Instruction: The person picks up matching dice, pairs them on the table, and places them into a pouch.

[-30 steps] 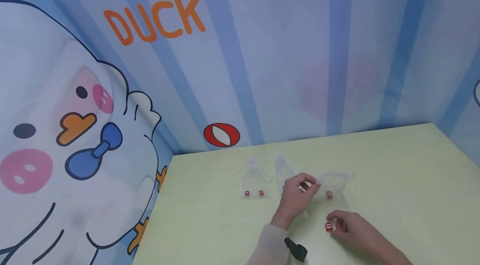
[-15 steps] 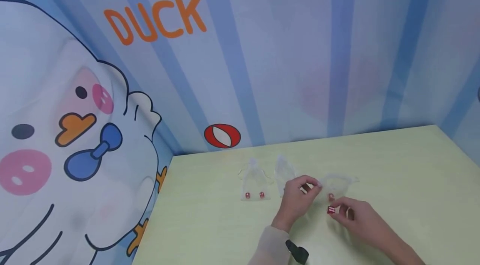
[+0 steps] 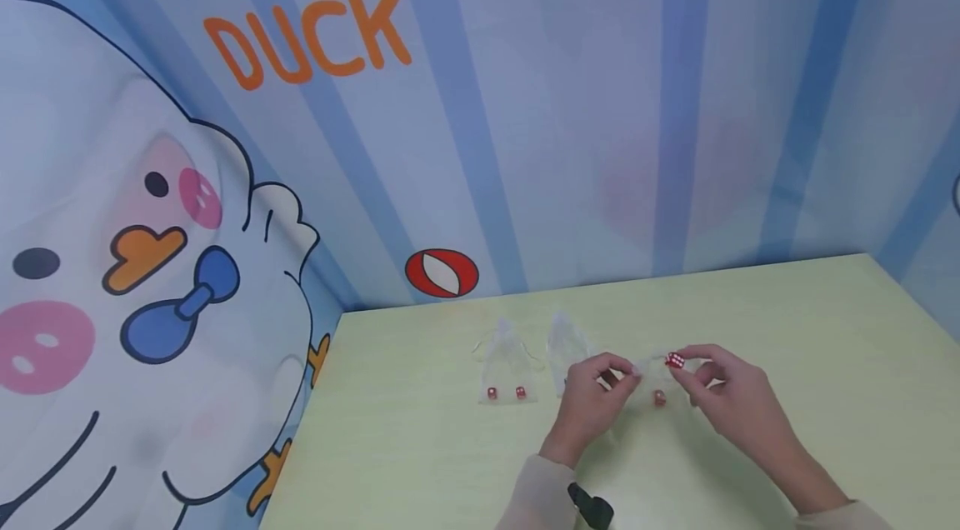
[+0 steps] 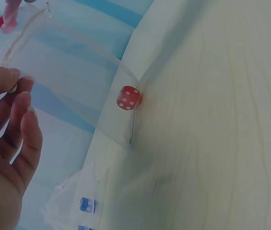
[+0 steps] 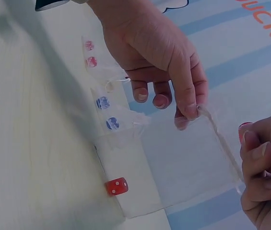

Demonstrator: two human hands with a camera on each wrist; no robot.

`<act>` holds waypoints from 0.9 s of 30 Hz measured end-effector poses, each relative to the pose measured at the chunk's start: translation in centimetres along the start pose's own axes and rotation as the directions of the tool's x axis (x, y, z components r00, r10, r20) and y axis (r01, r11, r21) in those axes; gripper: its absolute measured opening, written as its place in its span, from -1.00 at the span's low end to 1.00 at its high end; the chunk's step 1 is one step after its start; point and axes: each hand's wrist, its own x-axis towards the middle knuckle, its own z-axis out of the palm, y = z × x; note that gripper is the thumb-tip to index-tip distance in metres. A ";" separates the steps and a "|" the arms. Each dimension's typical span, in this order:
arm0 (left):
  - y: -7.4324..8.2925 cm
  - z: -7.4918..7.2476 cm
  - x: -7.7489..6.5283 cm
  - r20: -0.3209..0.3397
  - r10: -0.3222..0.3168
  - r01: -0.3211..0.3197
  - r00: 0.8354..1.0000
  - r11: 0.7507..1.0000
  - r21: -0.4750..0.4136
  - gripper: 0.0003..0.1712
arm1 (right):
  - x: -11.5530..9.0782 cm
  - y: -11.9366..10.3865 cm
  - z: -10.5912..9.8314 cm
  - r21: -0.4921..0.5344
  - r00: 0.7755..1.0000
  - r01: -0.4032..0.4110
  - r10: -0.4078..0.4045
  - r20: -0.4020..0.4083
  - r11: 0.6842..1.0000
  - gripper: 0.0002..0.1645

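Note:
My left hand (image 3: 592, 401) pinches the mouth edge of a sheer white drawstring pouch (image 4: 73, 67) between thumb and fingers. One red die (image 4: 128, 97) with white dots lies in the pouch's bottom end, close over the table. A second red die (image 3: 675, 360) is pinched by the fingertips of my right hand (image 3: 738, 397), right at the pouch's mouth. In the right wrist view my right hand (image 5: 269, 163) overlaps the end of the pouch's cord edge, and most of the held die is hidden behind the fingers.
Left of my hands lies a sheer pouch (image 3: 506, 359) with two red dice in it. Between it and my left hand is another pouch (image 3: 566, 342), holding blue dice (image 5: 103, 102). A striped cloth backdrop (image 3: 585, 97) hangs behind the pale table (image 3: 405, 447).
My right hand has moved up and away from me with its red die, from in front of the pouch to the mouth. My left hand stays at the pouch edge.

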 end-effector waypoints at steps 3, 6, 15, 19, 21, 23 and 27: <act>0.0 0.1 0.0 -0.002 0.008 -0.008 1.000 1.000 0.001 -0.95 | 0.0 0.3 0.0 -0.019 1.000 0.023 -0.023 -0.008 1.000 -0.68; 0.0 0.1 0.1 -0.005 0.011 -0.011 1.000 1.000 0.000 -0.95 | 0.0 0.7 -0.2 -0.010 0.999 0.039 -0.040 -0.018 0.999 -0.67; -0.2 -0.2 0.3 -0.009 0.023 -0.023 1.000 1.000 -0.002 -0.97 | 0.1 1.9 -1.2 0.035 0.998 -0.052 0.051 0.048 0.998 -0.58; -0.2 -0.4 0.4 -0.004 0.014 -0.014 1.000 1.000 -0.014 -0.95 | 0.2 2.5 -1.0 -0.036 0.992 -0.072 0.075 0.098 0.997 -0.66; -0.2 -0.4 0.4 0.001 0.017 -0.017 1.000 1.000 -0.011 -0.95 | 0.2 2.8 -1.0 -0.066 0.992 -0.071 0.077 0.104 0.995 -0.69; -0.2 -0.5 0.5 -0.001 0.026 -0.026 1.000 1.000 0.010 -0.95 | 0.2 3.2 -0.9 -0.084 0.992 -0.068 0.076 0.101 0.994 -0.68; -0.2 -1.0 0.7 -0.018 0.030 -0.029 0.999 0.998 0.054 -0.94 | 0.4 3.9 -1.3 -0.115 0.996 -0.026 0.036 0.082 0.993 -0.67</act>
